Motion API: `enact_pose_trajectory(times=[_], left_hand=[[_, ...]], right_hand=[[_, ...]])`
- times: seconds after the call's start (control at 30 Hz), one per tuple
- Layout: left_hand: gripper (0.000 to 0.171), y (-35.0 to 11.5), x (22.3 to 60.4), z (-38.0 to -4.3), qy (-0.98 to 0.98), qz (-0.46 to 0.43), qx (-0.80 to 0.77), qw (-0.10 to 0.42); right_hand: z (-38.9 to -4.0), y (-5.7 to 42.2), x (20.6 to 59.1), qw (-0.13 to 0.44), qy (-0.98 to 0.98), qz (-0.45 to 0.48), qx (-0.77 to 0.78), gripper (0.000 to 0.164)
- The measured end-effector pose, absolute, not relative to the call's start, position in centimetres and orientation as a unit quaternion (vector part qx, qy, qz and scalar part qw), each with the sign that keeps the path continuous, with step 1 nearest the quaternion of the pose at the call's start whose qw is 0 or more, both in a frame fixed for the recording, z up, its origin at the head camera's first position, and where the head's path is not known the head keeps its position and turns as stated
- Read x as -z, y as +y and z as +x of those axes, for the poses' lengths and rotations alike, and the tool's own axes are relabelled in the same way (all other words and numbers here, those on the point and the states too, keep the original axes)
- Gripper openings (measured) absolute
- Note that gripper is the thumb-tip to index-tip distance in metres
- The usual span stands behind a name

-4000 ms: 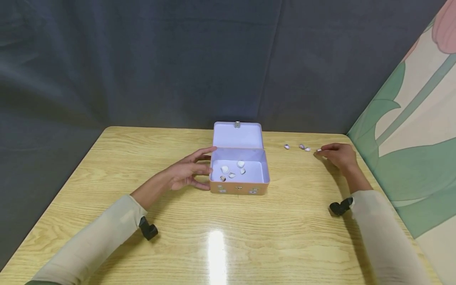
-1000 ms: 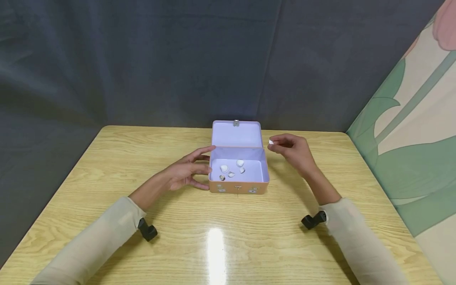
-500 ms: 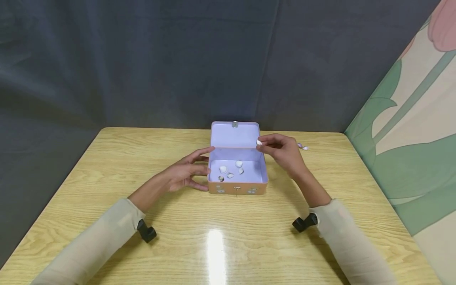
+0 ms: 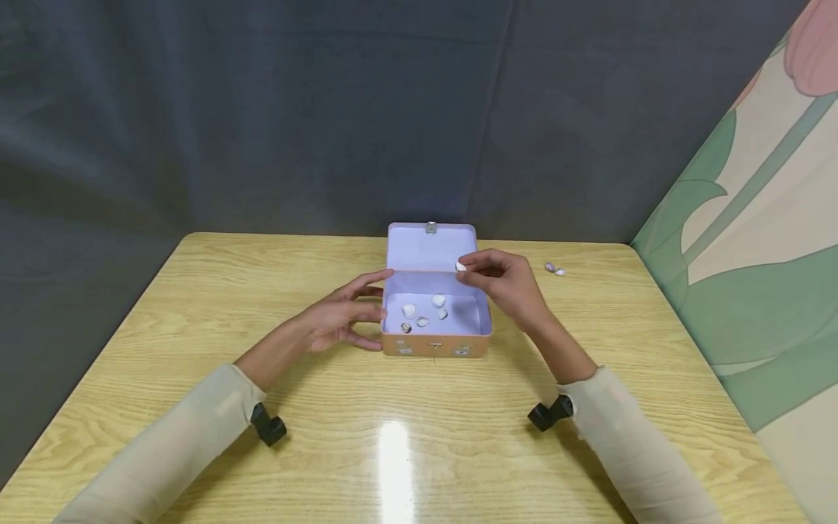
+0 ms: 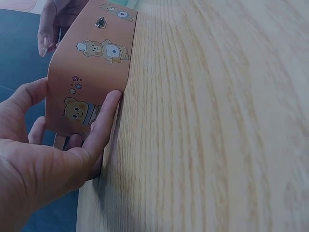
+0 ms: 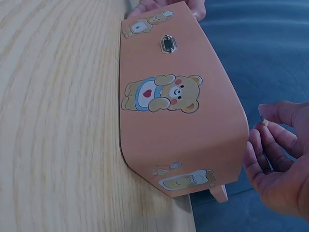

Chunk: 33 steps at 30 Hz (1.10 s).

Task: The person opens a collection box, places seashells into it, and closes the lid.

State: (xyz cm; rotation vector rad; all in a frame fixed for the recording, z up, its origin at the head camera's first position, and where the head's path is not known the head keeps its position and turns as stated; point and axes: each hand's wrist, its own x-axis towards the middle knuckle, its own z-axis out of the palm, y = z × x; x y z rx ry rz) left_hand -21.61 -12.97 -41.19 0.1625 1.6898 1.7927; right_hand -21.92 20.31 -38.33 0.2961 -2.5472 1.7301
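Note:
A small tin box (image 4: 435, 345), orange outside and lilac inside, stands on the table with its lid (image 4: 425, 247) raised. Inside lie several white seashells (image 4: 409, 311) and a brown patterned one (image 4: 406, 328). My left hand (image 4: 340, 317) rests against the box's left end, its extended fingers spread along the rim and side; in the left wrist view a fingertip (image 5: 114, 98) touches the bear-printed wall. Above the box's right rear part, my right hand (image 4: 507, 284) pinches a small white seashell (image 4: 460, 267) between thumb and fingers.
Two small purplish seashells (image 4: 554, 269) lie on the wooden table (image 4: 294, 437), right of the box. A dark curtain (image 4: 327, 116) hangs behind the table, and a flower-patterned cloth (image 4: 772, 255) along the right side.
My right hand has carried the white seashell from the table's far right leftward to above the box. One purplish seashell on the table is now out of sight. My left hand has stayed at the box.

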Motion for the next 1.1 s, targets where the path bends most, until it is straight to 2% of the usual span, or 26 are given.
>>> enact_pose_trajectory(times=[0.83, 1.1], left_hand=[[0.081, -13.1, 41.9, -21.6, 0.644, 0.060, -0.689, 0.328], [0.081, -13.1, 41.8, -21.7, 0.644, 0.064, -0.688, 0.328]], right_hand=[[-21.5, 19.5, 39.7, 0.020, -0.831, 0.094, -0.548, 0.022], [-21.6, 19.1, 39.5, 0.013, -0.830, 0.093, -0.549, 0.027]])
